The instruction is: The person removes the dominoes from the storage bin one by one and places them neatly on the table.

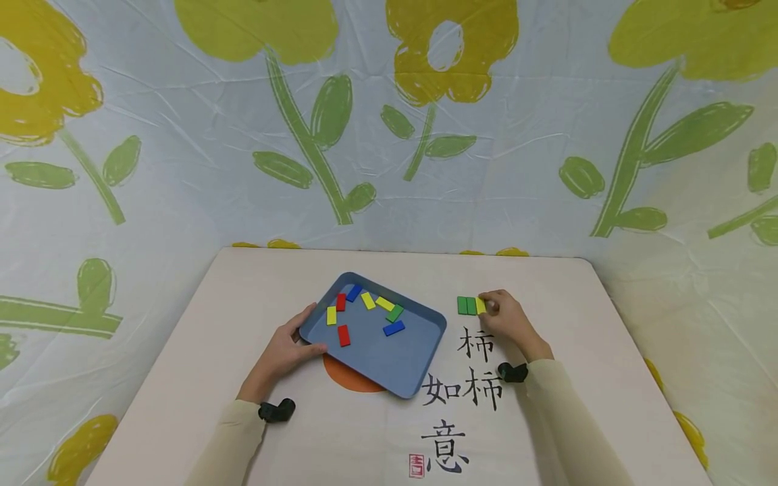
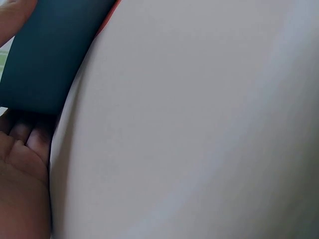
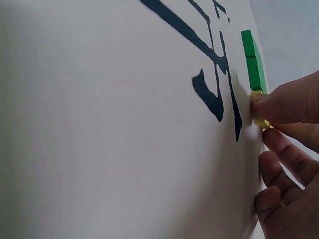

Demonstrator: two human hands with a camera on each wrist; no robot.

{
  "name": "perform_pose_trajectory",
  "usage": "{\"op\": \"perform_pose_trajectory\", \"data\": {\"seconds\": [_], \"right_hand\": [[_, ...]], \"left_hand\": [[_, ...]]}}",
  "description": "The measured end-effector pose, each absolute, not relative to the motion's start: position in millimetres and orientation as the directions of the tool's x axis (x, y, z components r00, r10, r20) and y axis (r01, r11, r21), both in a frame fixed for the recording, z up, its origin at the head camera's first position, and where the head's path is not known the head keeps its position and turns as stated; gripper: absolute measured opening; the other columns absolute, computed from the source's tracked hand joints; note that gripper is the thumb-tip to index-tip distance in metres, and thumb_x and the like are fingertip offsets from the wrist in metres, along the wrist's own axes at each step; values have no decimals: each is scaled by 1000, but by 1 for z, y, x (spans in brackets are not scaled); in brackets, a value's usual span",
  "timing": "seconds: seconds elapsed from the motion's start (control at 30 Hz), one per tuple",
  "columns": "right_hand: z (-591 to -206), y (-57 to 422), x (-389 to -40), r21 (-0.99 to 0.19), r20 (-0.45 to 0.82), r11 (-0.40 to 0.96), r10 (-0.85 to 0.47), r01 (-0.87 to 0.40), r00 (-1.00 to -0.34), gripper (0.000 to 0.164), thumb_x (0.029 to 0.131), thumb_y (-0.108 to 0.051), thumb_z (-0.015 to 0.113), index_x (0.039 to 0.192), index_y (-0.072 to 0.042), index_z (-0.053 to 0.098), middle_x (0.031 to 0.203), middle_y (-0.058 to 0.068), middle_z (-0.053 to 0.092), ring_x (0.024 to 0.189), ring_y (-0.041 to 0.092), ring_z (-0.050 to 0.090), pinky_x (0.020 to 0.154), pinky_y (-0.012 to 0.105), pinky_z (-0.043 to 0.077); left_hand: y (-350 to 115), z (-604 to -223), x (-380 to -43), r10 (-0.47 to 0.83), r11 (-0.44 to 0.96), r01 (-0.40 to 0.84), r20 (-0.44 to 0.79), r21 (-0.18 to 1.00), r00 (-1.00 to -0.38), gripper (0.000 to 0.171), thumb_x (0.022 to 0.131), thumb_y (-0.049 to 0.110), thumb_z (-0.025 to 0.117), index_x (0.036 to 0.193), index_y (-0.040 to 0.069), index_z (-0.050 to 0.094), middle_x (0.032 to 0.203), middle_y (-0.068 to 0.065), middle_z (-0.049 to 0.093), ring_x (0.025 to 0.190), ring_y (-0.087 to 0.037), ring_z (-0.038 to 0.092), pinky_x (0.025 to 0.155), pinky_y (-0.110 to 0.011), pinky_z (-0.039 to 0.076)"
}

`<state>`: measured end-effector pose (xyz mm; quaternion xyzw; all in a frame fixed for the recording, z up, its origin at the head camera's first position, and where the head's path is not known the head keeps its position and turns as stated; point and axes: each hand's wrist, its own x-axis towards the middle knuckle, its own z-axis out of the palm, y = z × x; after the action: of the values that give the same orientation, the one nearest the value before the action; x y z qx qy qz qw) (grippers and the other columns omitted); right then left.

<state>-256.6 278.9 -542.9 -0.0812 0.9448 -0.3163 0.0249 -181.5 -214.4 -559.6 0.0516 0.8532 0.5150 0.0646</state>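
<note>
In the head view my left hand (image 1: 284, 349) grips the left corner of a blue-grey tray (image 1: 377, 362), thumb along the near side. The left wrist view shows curled fingers (image 2: 35, 142) against the tray's wall (image 2: 42, 59). To the right of the tray, my right hand (image 1: 510, 320) pinches a yellow block (image 1: 481, 306) between thumb and finger. That block sits on the table at the end of a row, beside two green blocks (image 1: 467, 306). In the right wrist view the thumb covers part of the yellow block (image 3: 260, 118), close against the nearer green block (image 3: 255, 73).
Inside the tray lie loose red (image 1: 344, 335), yellow (image 1: 368, 300), blue (image 1: 394, 328) and green blocks (image 1: 395, 312). A printed mat with black characters (image 1: 446, 445) and an orange shape (image 1: 352, 376) covers the table. A flowered cloth (image 1: 516, 155) hangs behind.
</note>
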Motion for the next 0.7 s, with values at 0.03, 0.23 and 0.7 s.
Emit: {"op": "perform_pose_trajectory", "data": {"seconds": [0.03,0.23,0.7], "right_hand": [[-543,279,-257,-604,-1,786,-166,-132,-986,47,84,-12,65,129,-2,58,129,23,50,100,32,52,83,46,49],[-542,279,-255,-607,-10,784,-173,-131,-985,48,85,-14,65,131,-3,56,129,22,51,101,32,52,84,46,49],[-526,258,-256,-658,52,737,-163,-157,-985,54,88,-21,68,137,-7,50,127,19,52,95,29,54,72,38,49]], "left_hand": [[-214,-560,-182,155,464,22,-57,885,-986,93,75,37,83,151,35,29,159,0,26,147,-28,23,116,-47,29],[-214,-559,-180,156,459,23,-55,888,-986,93,75,35,83,151,34,30,159,-1,27,147,-28,23,116,-47,29],[-213,-555,-180,154,452,11,-67,892,-986,94,75,36,83,151,34,29,159,-2,26,146,-29,25,115,-47,29]]}}
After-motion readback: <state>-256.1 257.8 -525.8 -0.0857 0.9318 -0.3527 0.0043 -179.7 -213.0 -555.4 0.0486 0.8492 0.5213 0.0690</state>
